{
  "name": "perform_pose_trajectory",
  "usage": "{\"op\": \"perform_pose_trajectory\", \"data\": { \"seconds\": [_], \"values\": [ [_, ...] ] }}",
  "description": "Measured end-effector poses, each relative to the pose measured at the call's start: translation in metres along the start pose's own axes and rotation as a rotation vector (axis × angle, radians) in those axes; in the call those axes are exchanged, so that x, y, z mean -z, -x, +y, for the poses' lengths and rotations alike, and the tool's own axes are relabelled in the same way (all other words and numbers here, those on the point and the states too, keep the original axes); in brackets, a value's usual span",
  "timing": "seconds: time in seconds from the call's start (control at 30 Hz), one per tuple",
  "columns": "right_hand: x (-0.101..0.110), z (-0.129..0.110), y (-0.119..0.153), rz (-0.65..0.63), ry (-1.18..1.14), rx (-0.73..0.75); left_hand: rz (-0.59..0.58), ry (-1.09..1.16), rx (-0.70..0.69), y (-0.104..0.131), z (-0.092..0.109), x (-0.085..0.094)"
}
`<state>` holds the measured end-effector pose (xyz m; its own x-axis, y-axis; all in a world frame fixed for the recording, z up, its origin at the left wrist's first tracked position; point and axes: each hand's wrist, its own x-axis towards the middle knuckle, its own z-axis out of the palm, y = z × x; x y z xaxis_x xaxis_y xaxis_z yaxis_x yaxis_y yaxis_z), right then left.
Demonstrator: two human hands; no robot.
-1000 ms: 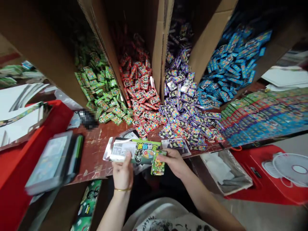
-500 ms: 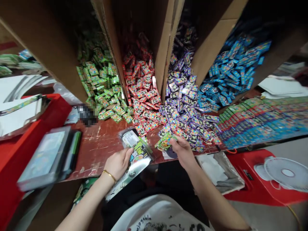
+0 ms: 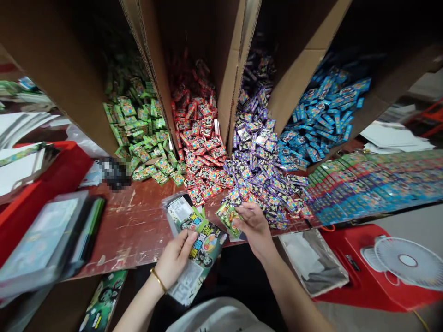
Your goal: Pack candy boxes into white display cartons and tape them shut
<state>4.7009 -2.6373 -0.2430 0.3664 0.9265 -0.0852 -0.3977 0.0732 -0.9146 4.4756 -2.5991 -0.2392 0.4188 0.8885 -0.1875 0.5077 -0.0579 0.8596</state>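
My left hand (image 3: 174,262) is closed on a dark green printed card package (image 3: 208,242) with cartoon lettering, the thumb on its face. Beneath its far end lies a clear plastic sleeve (image 3: 170,199). Just to the right, my right hand (image 3: 256,233) pinches a small green printed packet (image 3: 226,216) between thumb and fingers. That packet is close to the package's upper right edge; whether they touch I cannot tell. Beyond my hands spill heaps of small packets: green (image 3: 138,124), red (image 3: 202,138), purple (image 3: 258,154) and blue (image 3: 320,117).
Tall cardboard dividers (image 3: 235,78) separate the heaps. Rows of multicoloured packet strips (image 3: 374,180) lie at the right. A red bin (image 3: 51,184) and stacked plastic sleeves (image 3: 44,230) are at the left. A white fan (image 3: 408,260) and a lined box (image 3: 313,260) stand lower right.
The card package in my left hand has turned so its printed face shows more. My right hand has rolled over, with the green packet still in its fingers. The whole view has shifted slightly.
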Motion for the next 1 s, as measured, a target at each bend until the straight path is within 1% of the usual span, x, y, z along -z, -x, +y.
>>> {"op": "perform_pose_trajectory", "data": {
  "seconds": [0.1,0.17,0.23,0.37,0.4,0.47,0.53,0.57,0.63,0.73,0.8,0.83,0.9,1.0],
  "values": [
    [-0.001,-0.008,-0.003,0.008,0.019,-0.003,0.008,0.106,-0.021,0.001,0.001,0.000],
    [0.003,-0.013,-0.004,0.030,0.083,0.049,0.016,0.171,-0.026,0.000,0.000,0.001],
    [0.009,-0.018,-0.007,0.011,0.160,0.108,0.009,0.205,-0.026,0.000,-0.001,0.002],
    [0.019,-0.038,-0.020,-0.197,0.384,0.202,-0.019,0.160,-0.050,0.000,0.000,0.006],
    [0.019,-0.046,-0.024,-0.239,0.473,0.251,-0.020,0.138,-0.060,0.000,0.002,0.008],
    [0.017,-0.062,-0.028,-0.317,0.677,0.406,-0.016,0.094,-0.076,0.001,0.006,0.011],
    [0.012,-0.077,-0.029,-0.461,0.866,0.553,-0.011,0.051,-0.084,0.004,0.010,0.013],
    [0.009,-0.083,-0.027,-0.554,0.951,0.589,-0.010,0.027,-0.090,0.005,0.012,0.013],
    [0.003,-0.092,-0.023,-0.714,1.110,0.577,-0.011,-0.033,-0.109,0.008,0.015,0.014],
    [-0.001,-0.097,-0.020,-0.842,1.265,0.520,0.001,-0.110,-0.138,0.011,0.017,0.014],
    [-0.002,-0.099,-0.022,-0.876,1.282,0.495,0.015,-0.131,-0.143,0.011,0.019,0.013],
    [-0.003,-0.100,-0.024,-0.871,1.280,0.485,0.011,-0.136,-0.142,0.012,0.020,0.013],
    [-0.006,-0.101,-0.030,-0.816,1.269,0.487,-0.027,-0.138,-0.137,0.011,0.022,0.013],
    [-0.015,-0.100,-0.034,-0.763,1.180,0.560,-0.087,-0.094,-0.128,0.011,0.024,0.014]
  ]
}}
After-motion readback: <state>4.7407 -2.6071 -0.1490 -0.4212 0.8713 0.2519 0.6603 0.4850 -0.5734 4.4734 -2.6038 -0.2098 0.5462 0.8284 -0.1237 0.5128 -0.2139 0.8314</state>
